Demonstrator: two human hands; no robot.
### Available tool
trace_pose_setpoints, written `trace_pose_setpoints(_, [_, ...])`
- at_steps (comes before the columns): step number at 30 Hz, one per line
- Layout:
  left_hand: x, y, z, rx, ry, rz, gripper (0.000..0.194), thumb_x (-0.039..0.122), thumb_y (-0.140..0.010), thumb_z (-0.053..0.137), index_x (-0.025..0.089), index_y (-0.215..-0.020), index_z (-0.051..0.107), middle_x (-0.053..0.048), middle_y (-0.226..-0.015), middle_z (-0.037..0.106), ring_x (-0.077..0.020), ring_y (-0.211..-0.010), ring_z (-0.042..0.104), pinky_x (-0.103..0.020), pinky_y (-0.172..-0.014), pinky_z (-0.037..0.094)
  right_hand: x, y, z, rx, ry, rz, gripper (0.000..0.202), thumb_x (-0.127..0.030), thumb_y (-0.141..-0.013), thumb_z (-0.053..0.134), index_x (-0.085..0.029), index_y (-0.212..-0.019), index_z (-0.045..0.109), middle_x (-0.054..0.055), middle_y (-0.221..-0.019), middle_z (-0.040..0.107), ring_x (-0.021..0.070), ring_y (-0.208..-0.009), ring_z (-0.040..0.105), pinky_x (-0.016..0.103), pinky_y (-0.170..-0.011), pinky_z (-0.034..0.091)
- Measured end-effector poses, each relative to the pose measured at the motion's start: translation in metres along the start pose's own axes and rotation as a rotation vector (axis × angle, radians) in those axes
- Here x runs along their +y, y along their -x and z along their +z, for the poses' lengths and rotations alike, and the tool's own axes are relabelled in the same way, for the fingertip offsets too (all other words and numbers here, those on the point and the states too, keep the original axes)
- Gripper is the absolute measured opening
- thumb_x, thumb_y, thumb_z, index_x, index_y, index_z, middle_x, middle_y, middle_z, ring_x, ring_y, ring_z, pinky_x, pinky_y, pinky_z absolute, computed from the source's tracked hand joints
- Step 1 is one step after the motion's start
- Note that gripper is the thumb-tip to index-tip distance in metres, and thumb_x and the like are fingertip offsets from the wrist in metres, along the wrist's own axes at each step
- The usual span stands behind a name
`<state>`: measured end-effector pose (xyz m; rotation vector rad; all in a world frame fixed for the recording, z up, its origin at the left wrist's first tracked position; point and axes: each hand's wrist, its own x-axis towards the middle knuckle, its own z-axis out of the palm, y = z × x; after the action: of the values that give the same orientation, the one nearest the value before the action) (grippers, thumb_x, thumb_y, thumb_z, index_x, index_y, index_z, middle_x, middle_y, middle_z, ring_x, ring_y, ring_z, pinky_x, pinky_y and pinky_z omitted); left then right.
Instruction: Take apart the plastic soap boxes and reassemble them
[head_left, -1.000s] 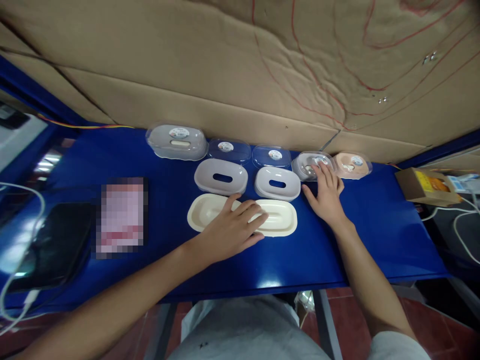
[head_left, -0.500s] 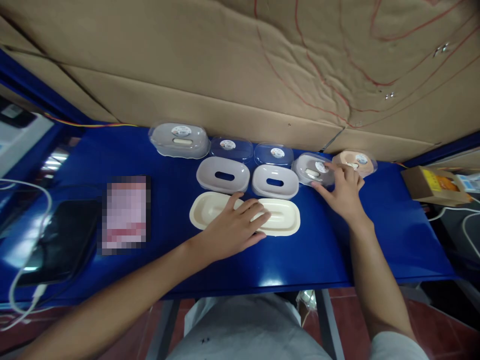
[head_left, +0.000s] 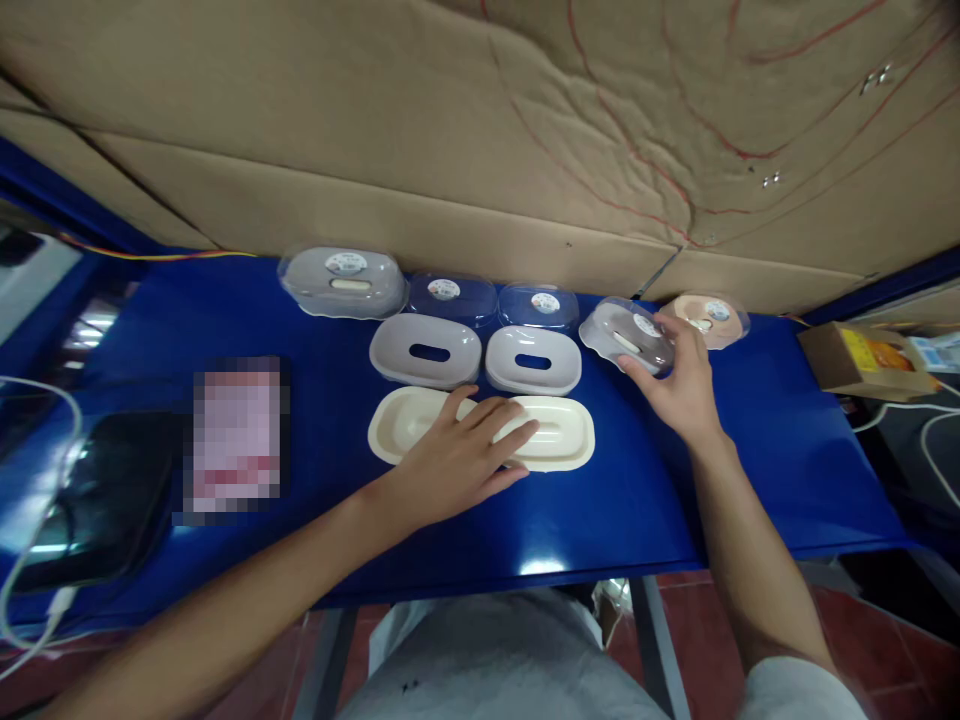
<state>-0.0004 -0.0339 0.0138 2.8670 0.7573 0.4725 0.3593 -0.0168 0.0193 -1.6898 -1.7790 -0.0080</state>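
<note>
My left hand [head_left: 465, 455] lies palm down with fingers spread across two cream oval trays, the left tray [head_left: 397, 425] and the right tray [head_left: 566, 435]. My right hand [head_left: 684, 385] has its thumb and fingers around the ends of a grey soap box [head_left: 624, 330] with a clear lid and a round label; the box sits tilted. Behind the trays stand two grey slotted dishes, one left [head_left: 390, 355] and one right [head_left: 566, 360]. Farther back are two clear labelled lids, a left lid [head_left: 466, 300] and a right lid [head_left: 553, 305].
A larger lidded grey box [head_left: 352, 288] stands back left, and a peach lidded box [head_left: 709, 322] just beyond my right hand. Cardboard [head_left: 337, 120] walls the back of the blue table [head_left: 622, 510]. A black device [head_left: 112, 490] with a white cable lies left; a small carton [head_left: 847, 360] stands right.
My right hand has closed around the lidded grey soap box and tilted it. My left hand stays on the cream trays. The whole view has shifted slightly.
</note>
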Motion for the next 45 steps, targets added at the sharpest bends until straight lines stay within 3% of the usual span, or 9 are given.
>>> trace_pose_setpoints(3, [0.003, 0.000, -0.002, 0.066, 0.254, -0.097, 0.069, 0.043, -0.104, 0.074, 0.026, -0.163, 0.043, -0.017, -0.158, 0.059, -0.0385, -0.140, 0.061, -0.062, -0.120, 0.044, -0.020, 0.005, -0.005, 0.035, -0.132, -0.092, 0.073, -0.064, -0.090, 0.079, -0.028, -0.149, 0.056, 0.015, -0.147, 0.064, 0.0393, -0.139, 0.061, 0.065, -0.117, 0.050])
trace_pose_setpoints(7, [0.007, 0.001, -0.007, 0.231, 0.817, -0.277, 0.117, 0.059, -0.088, 0.088, 0.037, -0.173, 0.012, -0.016, -0.175, 0.038, -0.0369, -0.145, 0.059, -0.055, -0.116, 0.055, -0.063, 0.025, -0.010, -0.052, -0.261, -0.370, 0.085, -0.064, -0.086, 0.083, -0.033, -0.158, 0.050, 0.015, -0.157, 0.055, 0.0428, -0.146, 0.055, 0.067, -0.120, 0.047])
trace_pose_setpoints(13, [0.015, 0.002, -0.015, 0.293, 1.003, -0.312, 0.115, 0.053, -0.079, 0.098, 0.037, -0.169, 0.028, -0.012, -0.169, 0.046, -0.0395, -0.153, 0.051, -0.058, -0.126, 0.047, -0.091, 0.047, -0.001, -0.166, -0.340, -0.574, 0.092, -0.073, -0.089, 0.076, -0.032, -0.164, 0.042, 0.017, -0.155, 0.052, 0.0419, -0.141, 0.056, 0.065, -0.114, 0.053])
trace_pose_setpoints(18, [0.012, 0.000, -0.011, 0.294, 0.946, -0.278, 0.112, 0.054, -0.077, 0.098, 0.034, -0.166, 0.033, -0.014, -0.163, 0.052, -0.0402, -0.148, 0.056, -0.058, -0.123, 0.050, -0.082, 0.047, 0.005, -0.217, -0.452, -0.470, 0.084, -0.077, -0.090, 0.071, -0.034, -0.158, 0.049, 0.016, -0.152, 0.055, 0.0416, -0.141, 0.058, 0.064, -0.113, 0.055])
trace_pose_setpoints(22, [0.011, 0.002, -0.011, 0.274, 0.828, -0.262, 0.112, 0.049, -0.076, 0.100, 0.037, -0.166, 0.034, -0.012, -0.163, 0.053, -0.0403, -0.148, 0.056, -0.059, -0.125, 0.047, -0.073, 0.041, 0.003, -0.130, -0.625, -0.284, 0.076, -0.082, -0.096, 0.057, -0.033, -0.153, 0.049, 0.015, -0.151, 0.057, 0.0397, -0.145, 0.057, 0.063, -0.115, 0.055])
trace_pose_setpoints(30, [0.007, 0.003, -0.016, 0.301, 0.830, -0.270, 0.112, 0.055, -0.076, 0.099, 0.039, -0.165, 0.033, -0.011, -0.160, 0.055, -0.0396, -0.146, 0.058, -0.058, -0.120, 0.052, -0.017, 0.010, 0.010, 0.008, -0.040, 0.000, 0.061, -0.058, -0.093, 0.077, -0.027, -0.142, 0.055, 0.018, -0.160, 0.049, 0.0403, -0.155, 0.043, 0.068, -0.128, 0.036])
trace_pose_setpoints(37, [0.010, 0.002, -0.015, 0.302, 0.813, -0.239, 0.113, 0.053, -0.076, 0.099, 0.038, -0.166, 0.032, -0.013, -0.162, 0.053, -0.0409, -0.148, 0.055, -0.061, -0.122, 0.049, 0.022, 0.010, 0.033, -0.111, -0.062, 0.085, 0.057, -0.051, -0.093, 0.072, -0.023, -0.139, 0.053, 0.021, -0.162, 0.047, 0.0389, -0.158, 0.041, 0.065, -0.130, 0.033])
trace_pose_setpoints(41, [0.010, 0.003, -0.015, 0.300, 0.828, -0.241, 0.113, 0.052, -0.076, 0.099, 0.039, -0.166, 0.032, -0.012, -0.162, 0.053, -0.0401, -0.147, 0.056, -0.060, -0.122, 0.049, 0.026, 0.012, 0.036, -0.192, -0.035, 0.081, 0.053, -0.045, -0.099, 0.061, -0.024, -0.146, 0.050, 0.020, -0.170, 0.040, 0.0390, -0.164, 0.032, 0.069, -0.130, 0.028])
trace_pose_setpoints(45, [0.009, 0.002, -0.016, 0.309, 0.833, -0.240, 0.112, 0.050, -0.076, 0.100, 0.039, -0.166, 0.032, -0.011, -0.162, 0.053, -0.0396, -0.147, 0.056, -0.060, -0.123, 0.049, 0.024, 0.012, 0.035, -0.148, 0.099, 0.097, 0.048, -0.034, -0.101, 0.051, -0.026, -0.148, 0.053, 0.018, -0.174, 0.034, 0.0413, -0.163, 0.031, 0.074, -0.125, 0.031])
